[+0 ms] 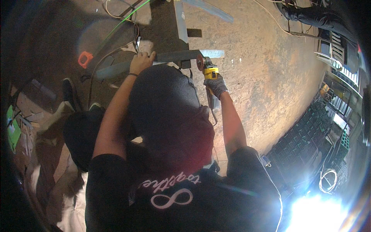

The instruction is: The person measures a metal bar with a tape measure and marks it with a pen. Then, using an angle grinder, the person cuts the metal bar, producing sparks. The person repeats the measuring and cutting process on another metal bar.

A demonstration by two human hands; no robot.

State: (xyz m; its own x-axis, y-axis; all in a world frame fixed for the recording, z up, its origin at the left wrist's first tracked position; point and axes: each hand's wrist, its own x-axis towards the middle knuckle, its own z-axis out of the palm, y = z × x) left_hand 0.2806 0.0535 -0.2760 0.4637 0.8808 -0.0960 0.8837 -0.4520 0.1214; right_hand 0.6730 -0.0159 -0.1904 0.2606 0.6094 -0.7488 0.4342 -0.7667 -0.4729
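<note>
A long grey metal bar point(170, 56) lies across in front of me, its right end brightly lit. My left hand point(141, 62), bare with a dark band at the wrist, is closed over the bar, fingers bent on its far edge. In a grey glove, my right hand point(217, 86) grips a yellow and grey angle grinder point(210, 72). The grinder's reddish disc point(200, 62) is close to the bar's right part; whether they touch I cannot tell. A second metal bar point(181, 23) runs away from me beyond the first. My dark-clad knee point(170, 96) hides some of the floor below.
An orange tape measure point(85, 59) and looping cables point(116, 16) lie at the left. Beside me on the left is another person's khaki trouser leg point(50, 123). Another metal strip point(210, 9) lies far off. Dark plastic panels point(299, 131) and a white coil point(327, 181) are at right.
</note>
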